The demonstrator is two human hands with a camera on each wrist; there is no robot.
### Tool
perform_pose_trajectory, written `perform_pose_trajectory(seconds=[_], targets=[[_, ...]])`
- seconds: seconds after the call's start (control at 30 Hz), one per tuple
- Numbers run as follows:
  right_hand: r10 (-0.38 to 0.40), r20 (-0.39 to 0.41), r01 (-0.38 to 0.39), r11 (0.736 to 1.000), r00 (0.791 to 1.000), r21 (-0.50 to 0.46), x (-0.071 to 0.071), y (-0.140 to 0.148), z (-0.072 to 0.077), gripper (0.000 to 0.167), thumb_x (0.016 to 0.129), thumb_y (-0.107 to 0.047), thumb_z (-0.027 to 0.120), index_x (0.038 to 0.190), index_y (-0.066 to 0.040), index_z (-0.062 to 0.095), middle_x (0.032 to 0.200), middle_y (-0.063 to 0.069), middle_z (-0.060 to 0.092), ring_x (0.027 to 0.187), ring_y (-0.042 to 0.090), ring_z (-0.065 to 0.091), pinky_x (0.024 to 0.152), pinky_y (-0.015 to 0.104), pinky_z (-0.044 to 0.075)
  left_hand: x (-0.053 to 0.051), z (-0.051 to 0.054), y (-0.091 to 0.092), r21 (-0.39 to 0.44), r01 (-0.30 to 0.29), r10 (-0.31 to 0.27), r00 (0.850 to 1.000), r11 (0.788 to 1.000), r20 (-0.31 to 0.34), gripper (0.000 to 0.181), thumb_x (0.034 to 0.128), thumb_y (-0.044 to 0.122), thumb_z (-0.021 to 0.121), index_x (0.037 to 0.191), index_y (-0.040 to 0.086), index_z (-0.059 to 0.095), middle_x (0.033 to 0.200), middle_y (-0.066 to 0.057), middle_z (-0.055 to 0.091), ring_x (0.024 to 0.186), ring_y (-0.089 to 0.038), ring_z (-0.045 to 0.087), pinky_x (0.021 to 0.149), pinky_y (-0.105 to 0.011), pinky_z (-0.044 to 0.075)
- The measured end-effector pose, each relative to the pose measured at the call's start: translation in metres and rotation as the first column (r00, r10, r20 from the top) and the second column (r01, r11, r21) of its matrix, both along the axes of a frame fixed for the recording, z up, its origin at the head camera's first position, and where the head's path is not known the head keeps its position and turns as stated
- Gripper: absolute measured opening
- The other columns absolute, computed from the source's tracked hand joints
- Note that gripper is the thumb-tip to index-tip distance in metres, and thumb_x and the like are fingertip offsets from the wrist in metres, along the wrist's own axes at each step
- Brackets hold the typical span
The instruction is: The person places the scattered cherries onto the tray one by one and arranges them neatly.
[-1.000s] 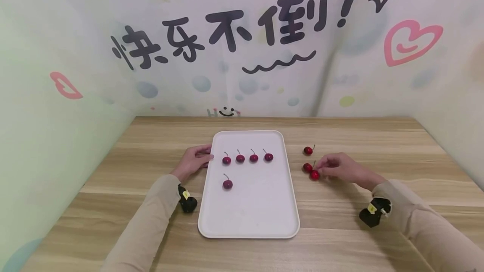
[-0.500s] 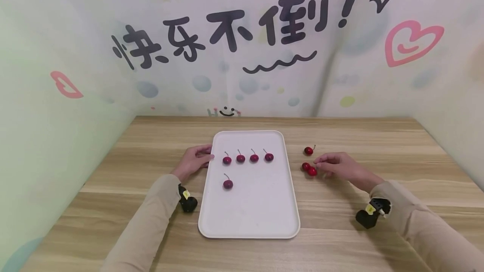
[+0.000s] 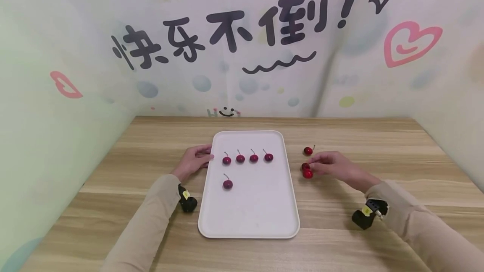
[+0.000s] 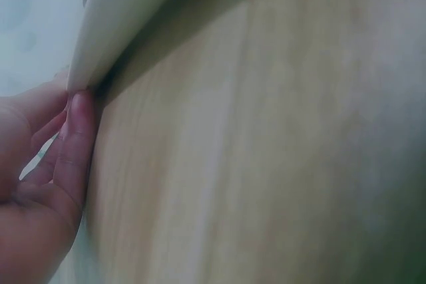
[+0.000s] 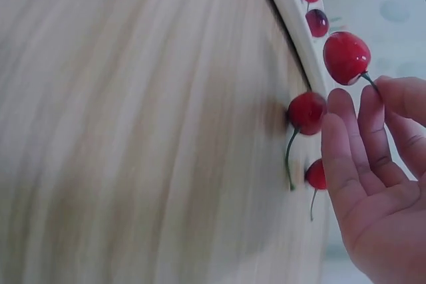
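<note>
A white tray (image 3: pixel 257 213) bears several dark red cherries, with four in a row near its far end and one cherry (image 3: pixel 227 184) below at the left. My left hand (image 3: pixel 190 163) grips the tray's left edge; the left wrist view shows its thumb and fingers (image 4: pixel 78 131) at the rim. Right of the tray, my right hand (image 3: pixel 336 166) pinches the stem of a bright red cherry (image 5: pixel 347 58) between thumb and index finger, the fruit lifted off the table. Two more cherries lie on the table, one cherry (image 5: pixel 307 112) close to the fingers and another cherry (image 3: pixel 308 150) farther back.
The wood-grained table (image 3: pixel 151 238) meets a printed cloth wall (image 3: pixel 257 95) at the back, with more wall at both sides. A black wrist device hangs at each sleeve.
My right hand has moved left, and the cherry at its fingertips has shifted left with it, now in front of the neighbouring cherry. My left hand and the tray have stayed in place.
</note>
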State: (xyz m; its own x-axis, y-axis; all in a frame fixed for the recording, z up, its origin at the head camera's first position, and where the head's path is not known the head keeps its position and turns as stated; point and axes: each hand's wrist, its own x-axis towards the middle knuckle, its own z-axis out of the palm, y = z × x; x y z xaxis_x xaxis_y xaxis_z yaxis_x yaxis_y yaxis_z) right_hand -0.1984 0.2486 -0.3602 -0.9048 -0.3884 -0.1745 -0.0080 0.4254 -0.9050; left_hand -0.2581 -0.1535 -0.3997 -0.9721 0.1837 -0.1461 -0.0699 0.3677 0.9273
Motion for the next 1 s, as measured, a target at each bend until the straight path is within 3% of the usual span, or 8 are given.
perform_pose_trajectory(seconds=[0.37,0.7,0.87,1.0], targets=[[0.024,-0.008,-0.023,0.999,1.0,0.035,-0.007,-0.032,0.008,0.031,0.086,-0.017,0.058,0.108,0.005,0.057,0.105,0.016,0.055,0.087,0.019,0.058,0.076,0.033,0.052,0.0,-0.001,-0.001,0.008,-0.002,0.002,1.0,1.0,-0.012,0.047,0.0852,0.009,0.059,0.129,0.0,0.043,0.119,-0.02,0.05,0.102,-0.028,0.054,0.075,-0.029,0.052],[0.125,0.006,-0.125,0.985,0.992,0.119,-0.006,-0.07,-0.001,0.025,0.086,-0.018,0.058,0.108,-0.007,0.061,0.101,0.008,0.059,0.084,0.017,0.057,0.078,0.031,0.051,-0.001,-0.004,-0.001,0.021,0.002,-0.002,1.0,1.0,-0.009,0.047,0.0848,0.009,0.059,0.128,0.0,0.043,0.119,-0.02,0.05,0.101,-0.027,0.054,0.075,-0.029,0.052],[0.199,-0.004,-0.197,0.975,0.98,0.097,-0.008,-0.094,0.003,0.024,0.086,-0.015,0.058,0.108,-0.005,0.061,0.104,0.01,0.057,0.083,0.017,0.058,0.074,0.03,0.052,0.0,-0.002,-0.001,0.011,-0.001,0.001,1.0,1.0,-0.019,0.048,0.0851,0.009,0.059,0.129,0.0,0.043,0.119,-0.02,0.05,0.102,-0.028,0.054,0.075,-0.029,0.052],[0.241,-0.003,-0.24,0.967,0.97,0.089,-0.012,-0.114,0.004,0.024,0.085,-0.01,0.058,0.108,-0.003,0.062,0.097,0.009,0.058,0.081,0.017,0.058,0.071,0.029,0.053,0.0,-0.001,0.0,0.014,0.004,-0.004,1.0,1.0,-0.02,0.048,0.0851,0.009,0.059,0.129,0.0,0.043,0.119,-0.021,0.05,0.102,-0.028,0.054,0.075,-0.029,0.052]])
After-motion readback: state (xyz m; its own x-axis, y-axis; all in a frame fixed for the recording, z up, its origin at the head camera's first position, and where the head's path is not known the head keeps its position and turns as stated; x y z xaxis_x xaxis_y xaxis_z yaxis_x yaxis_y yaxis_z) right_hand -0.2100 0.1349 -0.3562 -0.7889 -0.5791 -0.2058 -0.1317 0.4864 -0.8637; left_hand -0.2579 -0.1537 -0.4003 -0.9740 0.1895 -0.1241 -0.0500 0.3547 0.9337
